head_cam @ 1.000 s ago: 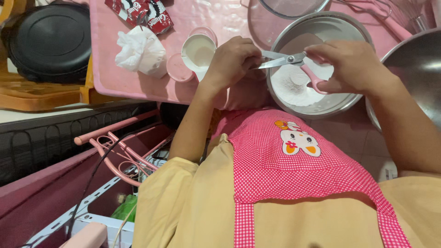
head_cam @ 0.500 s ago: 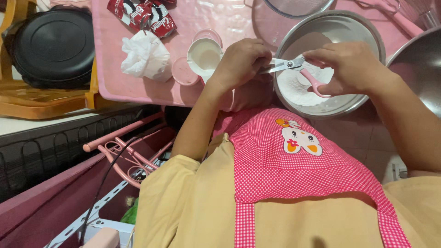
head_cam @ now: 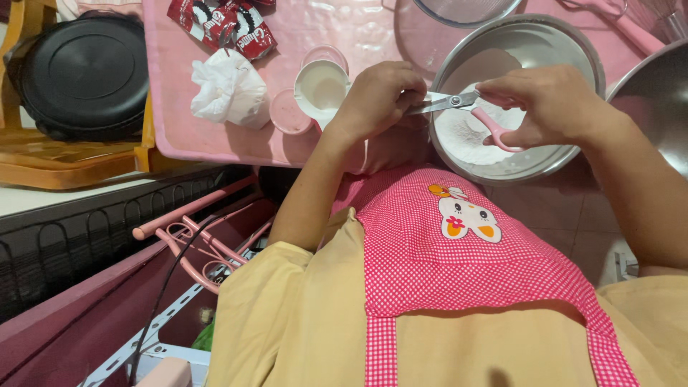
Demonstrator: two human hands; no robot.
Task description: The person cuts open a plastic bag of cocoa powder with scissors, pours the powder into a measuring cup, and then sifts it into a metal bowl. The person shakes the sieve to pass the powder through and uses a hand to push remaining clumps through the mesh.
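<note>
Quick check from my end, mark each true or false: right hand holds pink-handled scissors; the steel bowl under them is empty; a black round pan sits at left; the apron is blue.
1. The right hand holds pink-handled scissors: true.
2. The steel bowl is empty: false, it holds white powder.
3. A black round pan sits at left: true.
4. The apron is blue: false, it is pink checked.

I count two hands: the left hand (head_cam: 376,97) and the right hand (head_cam: 545,104). One pair of scissors (head_cam: 466,111) sits between them. Three metal bowls: one with white powder (head_cam: 512,154), another at three o'clock (head_cam: 652,100), and at twelve o'clock possibly a sieve (head_cam: 466,11). Two small cups (head_cam: 322,86) (head_cam: 290,113). One crumpled white bag (head_cam: 229,89).
</note>
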